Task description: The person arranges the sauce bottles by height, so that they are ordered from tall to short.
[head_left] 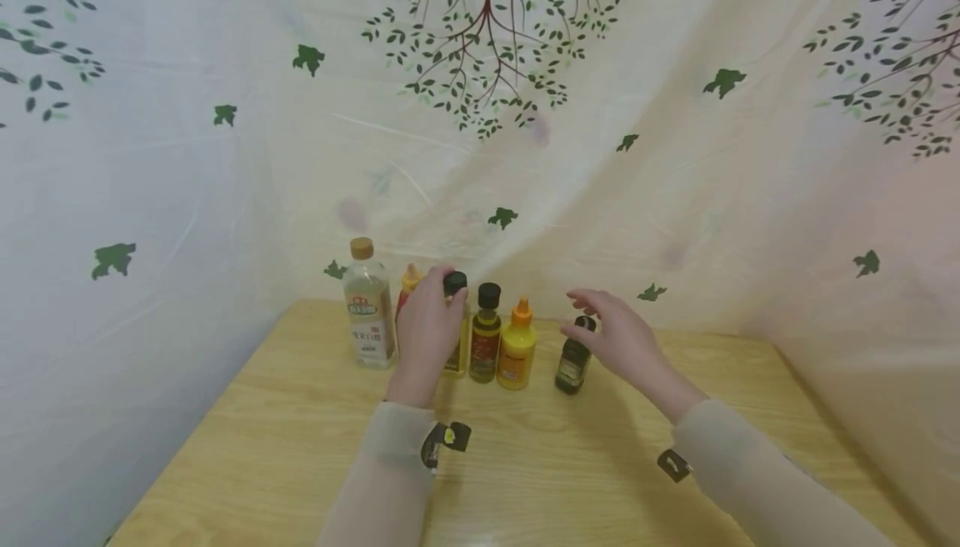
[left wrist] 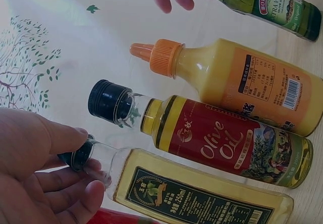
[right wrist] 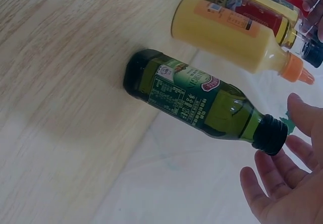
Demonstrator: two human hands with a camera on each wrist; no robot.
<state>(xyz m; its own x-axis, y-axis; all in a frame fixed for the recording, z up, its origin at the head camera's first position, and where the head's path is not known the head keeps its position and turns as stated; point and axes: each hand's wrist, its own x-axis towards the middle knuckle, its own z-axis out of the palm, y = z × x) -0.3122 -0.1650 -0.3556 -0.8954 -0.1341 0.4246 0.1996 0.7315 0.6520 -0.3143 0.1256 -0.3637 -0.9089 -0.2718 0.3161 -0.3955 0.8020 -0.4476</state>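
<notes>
My left hand (head_left: 430,322) holds a clear, square-sided oil bottle (left wrist: 202,191) by its black cap and neck; thumb and fingertips are around the cap in the left wrist view. This bottle has a dark label with olives and stands upright on the table. My right hand (right wrist: 295,173) is at the black cap of a green olive oil bottle (right wrist: 194,98), its thumb apart from the cap and its fingers loosely bent behind it. Whether those fingers touch the cap, I cannot tell. Between the hands stand a red-labelled olive oil bottle (head_left: 485,338) and a yellow squeeze bottle (head_left: 517,351) with an orange nozzle.
At the row's left end is a tall white vinegar bottle (head_left: 370,313) with a brown cap. A red squeeze bottle (head_left: 409,280) is partly hidden behind my left hand. The wooden table (head_left: 525,464) meets a leaf-printed curtain (head_left: 585,222) at the back.
</notes>
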